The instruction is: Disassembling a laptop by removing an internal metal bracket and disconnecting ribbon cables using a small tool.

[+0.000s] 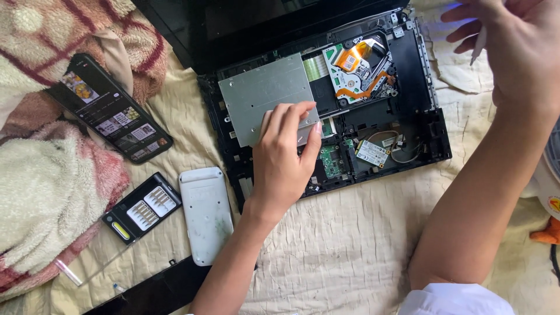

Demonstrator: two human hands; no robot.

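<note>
An opened black laptop [431, 140] lies upside down on a cream sheet, its circuit boards and orange ribbon cable [356, 64] exposed. My left hand [283, 160] rests with fingers on the lower edge of a flat silver metal drive plate [262, 93] that sits tilted in the laptop's bay. My right hand [513, 41] is raised at the top right, fingers closed around a thin white tool [478, 46] whose tip points down.
A phone [108, 108] with a lit screen lies on a pink and cream blanket at left. A black case of screwdriver bits [143, 207] and a white oblong cover [204, 213] lie below the laptop. A black panel [157, 291] sits at the bottom edge.
</note>
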